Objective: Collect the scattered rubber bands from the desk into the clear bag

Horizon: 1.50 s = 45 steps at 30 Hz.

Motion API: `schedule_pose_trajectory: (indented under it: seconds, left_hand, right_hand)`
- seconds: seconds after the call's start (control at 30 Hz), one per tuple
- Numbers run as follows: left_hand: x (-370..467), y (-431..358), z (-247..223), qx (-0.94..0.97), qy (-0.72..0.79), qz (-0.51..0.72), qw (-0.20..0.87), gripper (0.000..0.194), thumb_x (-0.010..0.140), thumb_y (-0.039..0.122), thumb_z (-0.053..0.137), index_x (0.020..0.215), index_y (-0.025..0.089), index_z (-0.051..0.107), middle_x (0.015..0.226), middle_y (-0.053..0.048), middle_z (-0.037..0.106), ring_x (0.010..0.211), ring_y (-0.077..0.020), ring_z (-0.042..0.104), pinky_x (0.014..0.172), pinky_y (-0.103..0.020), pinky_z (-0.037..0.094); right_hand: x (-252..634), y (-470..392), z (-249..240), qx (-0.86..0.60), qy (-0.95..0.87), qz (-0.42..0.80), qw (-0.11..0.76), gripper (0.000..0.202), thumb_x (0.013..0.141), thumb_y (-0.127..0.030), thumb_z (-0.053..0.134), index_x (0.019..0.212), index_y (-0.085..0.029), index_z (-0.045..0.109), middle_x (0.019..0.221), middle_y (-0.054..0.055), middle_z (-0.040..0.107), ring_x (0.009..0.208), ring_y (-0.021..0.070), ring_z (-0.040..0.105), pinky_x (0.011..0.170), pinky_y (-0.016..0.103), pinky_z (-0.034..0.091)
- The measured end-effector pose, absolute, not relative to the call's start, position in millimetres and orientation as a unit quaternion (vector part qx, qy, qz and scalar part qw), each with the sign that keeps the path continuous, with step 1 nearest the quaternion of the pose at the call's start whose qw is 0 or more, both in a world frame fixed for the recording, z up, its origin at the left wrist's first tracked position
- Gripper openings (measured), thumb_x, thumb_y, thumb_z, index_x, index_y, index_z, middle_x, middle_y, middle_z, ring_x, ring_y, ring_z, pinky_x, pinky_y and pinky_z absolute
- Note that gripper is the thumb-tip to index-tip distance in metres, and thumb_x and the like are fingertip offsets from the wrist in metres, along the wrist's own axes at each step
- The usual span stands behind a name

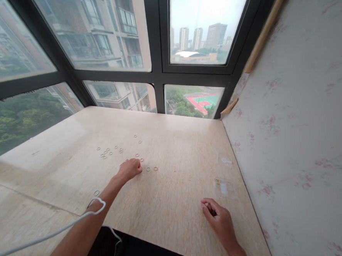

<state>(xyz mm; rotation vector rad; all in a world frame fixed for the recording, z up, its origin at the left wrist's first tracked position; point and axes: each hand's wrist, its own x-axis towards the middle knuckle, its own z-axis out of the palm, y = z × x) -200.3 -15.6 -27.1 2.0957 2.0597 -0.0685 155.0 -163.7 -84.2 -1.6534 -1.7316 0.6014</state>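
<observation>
My left hand point(130, 169) rests on the pale wood-grain surface with its fingers curled. It is among small thin rings, and whatever its fingertips hold, if anything, is hidden. Just right of it lie a green ring point(148, 169) and a red ring point(155, 168), and another red ring point(141, 160) lies close by its knuckles. More rings point(105, 152) are scattered beyond it to the left. My right hand point(220, 220) is by the right front part of the surface, thumb and forefinger pinched together. What sits in that pinch is too small to make out.
Two clear plastic packets point(225, 188) point(225, 159) lie near the papered wall point(299, 143) on the right. A white cable point(52, 233) runs across my left forearm. A lone ring point(96, 193) lies beside that forearm. Dark-framed windows point(157, 72) border the surface's far side.
</observation>
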Motion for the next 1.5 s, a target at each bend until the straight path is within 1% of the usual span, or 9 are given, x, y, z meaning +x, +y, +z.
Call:
schedule_pose_trajectory:
  seconds: [0.1,0.2,0.43,0.63,0.9,1.03,1.2,1.37,1.5]
  left_hand:
    - [-191.1,-20.6,-26.3,0.72,0.685,-0.005,0.112,0.011,0.07,0.02,0.053,0.059,0.02,0.054,0.069,-0.005,0.063,0.061,-0.0191,0.056,0.055,-0.027,0.034]
    - [-166.7,-26.4,-22.3,0.735,0.659,0.067,0.144,0.009,0.071,0.023,0.054,0.063,0.019,0.057,0.069,-0.004,0.064,0.064,-0.0187,0.057,0.057,-0.026,0.036]
    - [-57.4,-38.8,-6.3,0.742,0.536,0.233,0.328,0.012,0.076,0.025,0.055,0.073,0.016,0.063,0.064,0.0,0.062,0.054,-0.0115,0.052,0.052,-0.022,0.037]
    - [28.8,-37.2,-21.2,0.756,0.429,0.277,0.409,0.013,0.08,0.026,0.059,0.084,0.016,0.066,0.075,-0.003,0.069,0.058,-0.0105,0.056,0.054,-0.02,0.042]
    - [74.2,-31.9,-40.4,0.767,0.398,0.253,0.434,0.015,0.083,0.023,0.058,0.091,0.018,0.07,0.082,-0.002,0.072,0.054,-0.0099,0.061,0.058,-0.022,0.047]
    - [70.0,-32.0,-44.0,0.763,0.403,0.271,0.426,0.018,0.085,0.027,0.057,0.094,0.018,0.07,0.077,-0.001,0.072,0.051,-0.01,0.061,0.062,-0.023,0.048]
    - [45.7,-35.0,-49.2,0.725,0.448,0.3,0.428,0.02,0.086,0.029,0.054,0.089,0.017,0.07,0.073,-0.002,0.071,0.052,-0.0112,0.061,0.06,-0.023,0.047]
    - [8.2,-79.0,-0.5,0.622,0.52,0.378,0.446,0.021,0.084,0.033,0.057,0.086,0.016,0.069,0.075,-0.005,0.07,0.059,-0.0145,0.062,0.058,-0.024,0.048]
    - [-21.7,-154.4,65.9,0.519,0.369,0.428,0.641,0.031,0.086,0.045,0.057,0.094,0.019,0.072,0.087,-0.009,0.071,0.07,-0.0166,0.065,0.064,-0.027,0.053]
  right_hand:
    - [154.7,-163.0,-83.9,-0.63,-0.663,0.231,0.332,0.031,0.088,-0.041,0.046,0.083,-0.02,0.069,0.057,0.0,0.06,0.049,0.0138,0.056,0.051,0.021,0.042]
    - [154.7,-162.2,-83.7,-0.63,-0.662,0.229,0.336,0.03,0.088,-0.039,0.046,0.083,-0.02,0.069,0.055,-0.001,0.058,0.048,0.0127,0.055,0.05,0.02,0.04]
    - [154.4,-162.3,-81.7,-0.626,-0.652,0.24,0.355,0.024,0.087,-0.033,0.048,0.083,-0.019,0.068,0.052,-0.003,0.055,0.047,0.0111,0.053,0.05,0.019,0.038]
    - [154.5,-160.5,-79.4,-0.63,-0.626,0.273,0.371,0.02,0.084,-0.028,0.05,0.085,-0.019,0.068,0.056,-0.002,0.06,0.05,0.0123,0.056,0.053,0.021,0.04]
    - [156.2,-158.0,-80.3,-0.629,-0.609,0.297,0.382,0.019,0.083,-0.025,0.05,0.085,-0.018,0.067,0.055,-0.002,0.058,0.049,0.0131,0.054,0.051,0.022,0.037]
    - [157.2,-156.5,-81.3,-0.625,-0.599,0.306,0.396,0.018,0.083,-0.025,0.05,0.084,-0.018,0.067,0.055,-0.002,0.057,0.049,0.0127,0.053,0.051,0.022,0.038]
    - [159.5,-155.3,-83.0,-0.624,-0.601,0.302,0.397,0.019,0.083,-0.027,0.051,0.084,-0.017,0.067,0.053,-0.003,0.054,0.049,0.012,0.053,0.05,0.021,0.038]
    - [160.4,-157.1,-82.2,-0.626,-0.608,0.294,0.389,0.025,0.087,-0.036,0.05,0.085,-0.018,0.068,0.053,-0.003,0.053,0.048,0.0121,0.052,0.049,0.021,0.039]
    - [161.6,-159.3,-86.3,-0.627,-0.614,0.293,0.379,0.03,0.086,-0.043,0.052,0.087,-0.018,0.068,0.056,-0.002,0.057,0.05,0.0131,0.054,0.05,0.021,0.043]
